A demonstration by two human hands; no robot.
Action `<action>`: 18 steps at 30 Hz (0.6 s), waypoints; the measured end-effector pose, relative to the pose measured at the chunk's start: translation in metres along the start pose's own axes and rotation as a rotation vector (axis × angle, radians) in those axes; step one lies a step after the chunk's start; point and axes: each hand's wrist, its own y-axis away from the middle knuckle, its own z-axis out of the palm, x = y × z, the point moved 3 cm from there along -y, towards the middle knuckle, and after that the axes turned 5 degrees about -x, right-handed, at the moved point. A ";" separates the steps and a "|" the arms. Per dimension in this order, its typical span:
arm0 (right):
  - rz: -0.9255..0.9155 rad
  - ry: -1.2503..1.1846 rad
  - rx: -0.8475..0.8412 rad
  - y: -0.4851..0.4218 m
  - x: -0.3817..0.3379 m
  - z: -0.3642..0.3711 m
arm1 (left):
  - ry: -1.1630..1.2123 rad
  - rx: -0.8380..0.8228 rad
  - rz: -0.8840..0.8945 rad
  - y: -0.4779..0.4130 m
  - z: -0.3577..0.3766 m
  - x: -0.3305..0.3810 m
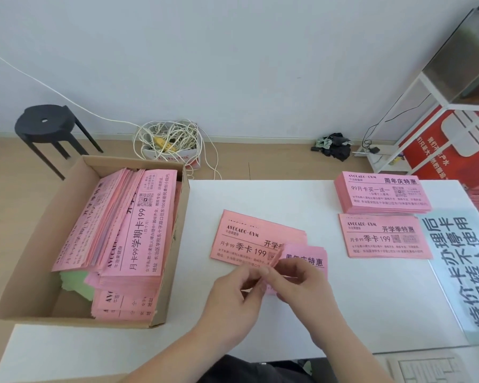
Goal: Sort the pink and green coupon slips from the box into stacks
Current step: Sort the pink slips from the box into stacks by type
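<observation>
left hand (233,288) and right hand (302,283) pinch one pink slip (306,257).

Both forearms bare, entering from the lower edge and converging toward the middle. Left forearm (177,352) runs up and to the right; right forearm (349,344) runs up and to the left. Left hand (237,291) back-up, fingers curled, thumb and index fingertips meeting at its upper right. Right hand (302,283) back-up, fingers curled inward toward the left hand. Fingertips of the two hands touching or very nearly so. Both hands pinch the near left corner of a pink slip (307,258); whether one sheet or several, cannot tell. Wrists roughly level, slightly bent.
</observation>
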 end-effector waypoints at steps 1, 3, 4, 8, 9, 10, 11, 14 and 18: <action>0.000 0.015 0.004 0.001 0.002 0.002 | -0.010 -0.019 -0.007 -0.001 0.001 -0.001; -0.003 0.006 0.004 0.002 0.006 0.006 | 0.007 -0.074 -0.047 -0.003 0.002 -0.001; -0.004 -0.012 0.004 0.001 0.009 0.008 | 0.027 -0.087 -0.073 -0.004 0.001 -0.002; 0.002 -0.056 0.020 -0.004 0.015 0.013 | 0.029 -0.057 -0.100 -0.010 -0.005 -0.004; -0.005 -0.023 0.014 -0.005 0.014 0.014 | 0.009 -0.060 -0.093 -0.012 -0.006 -0.004; -0.014 0.034 0.004 -0.007 0.016 0.015 | -0.011 -0.056 -0.089 -0.013 -0.006 -0.004; -0.026 0.095 -0.011 -0.007 0.016 0.017 | -0.019 -0.051 -0.085 -0.015 -0.007 -0.004; -0.168 0.472 -0.006 -0.010 0.024 0.022 | 0.047 -0.027 -0.115 -0.018 -0.009 -0.005; -0.226 0.616 -0.010 -0.010 0.026 0.022 | 0.167 -0.010 -0.192 -0.015 -0.012 -0.006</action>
